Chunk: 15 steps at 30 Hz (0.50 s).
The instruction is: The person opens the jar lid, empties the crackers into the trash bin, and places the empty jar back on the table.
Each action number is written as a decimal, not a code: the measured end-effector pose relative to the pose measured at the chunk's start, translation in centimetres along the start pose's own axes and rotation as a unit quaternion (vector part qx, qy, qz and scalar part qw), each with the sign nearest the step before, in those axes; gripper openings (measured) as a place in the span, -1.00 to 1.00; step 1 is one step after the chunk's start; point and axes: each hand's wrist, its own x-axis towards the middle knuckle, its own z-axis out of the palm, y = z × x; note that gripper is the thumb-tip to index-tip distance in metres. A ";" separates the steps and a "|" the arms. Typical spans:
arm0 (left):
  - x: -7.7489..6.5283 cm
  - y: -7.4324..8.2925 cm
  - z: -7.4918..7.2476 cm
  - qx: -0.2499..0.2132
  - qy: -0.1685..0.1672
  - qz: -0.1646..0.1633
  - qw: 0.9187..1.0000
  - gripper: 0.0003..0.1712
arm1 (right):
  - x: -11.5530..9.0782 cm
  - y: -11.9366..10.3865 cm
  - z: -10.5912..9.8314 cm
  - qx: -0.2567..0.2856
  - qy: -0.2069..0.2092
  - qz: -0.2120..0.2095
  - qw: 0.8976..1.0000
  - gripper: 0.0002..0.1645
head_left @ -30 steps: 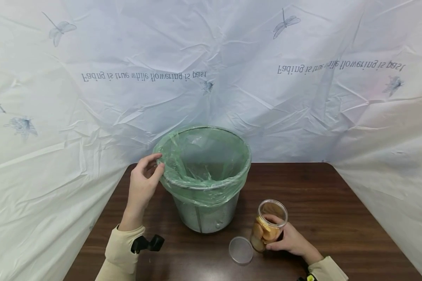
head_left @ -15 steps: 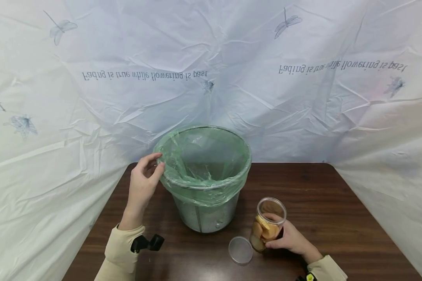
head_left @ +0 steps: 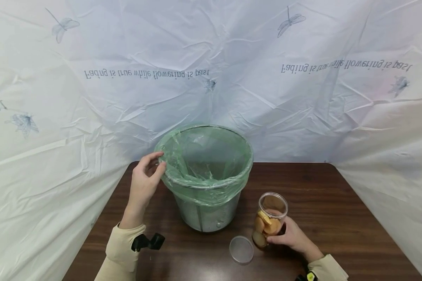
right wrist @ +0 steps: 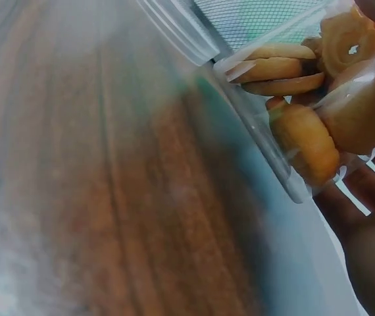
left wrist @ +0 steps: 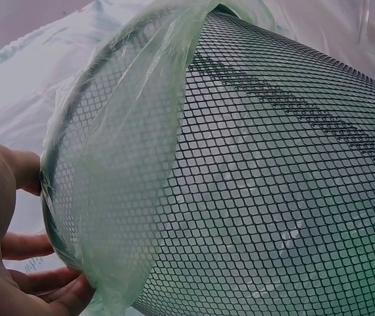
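The right hand (head_left: 297,238), fingers curled round a clear open-topped jar (head_left: 273,201) of cookies (head_left: 260,224), holds it tilted, with a transparent lid (head_left: 241,249) lying just left of that grip on the tabletop (head_left: 323,203). Farther off, the left hand (head_left: 145,181) bends thumb and fingers about the rim of a mesh bin (head_left: 207,218) lined with a green bag (head_left: 205,196), standing between both hands, before a printed white sheet (head_left: 232,97).

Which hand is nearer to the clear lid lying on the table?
Right. The right hand grips the jar just right of the lid; the left hand is farther away, at the rim of the bin.
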 end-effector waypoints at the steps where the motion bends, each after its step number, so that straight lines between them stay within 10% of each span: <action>1: 0.0 0.0 0.0 0.000 0.000 0.000 1.000 -0.56 | 0.0 -0.1 0.0 -0.009 0.007 -0.002 1.000 -0.15; 15: 0.0 0.1 0.0 0.002 0.000 -0.003 1.000 -0.56 | 0.7 -0.5 -1.1 -0.057 0.050 -0.004 0.997 -0.21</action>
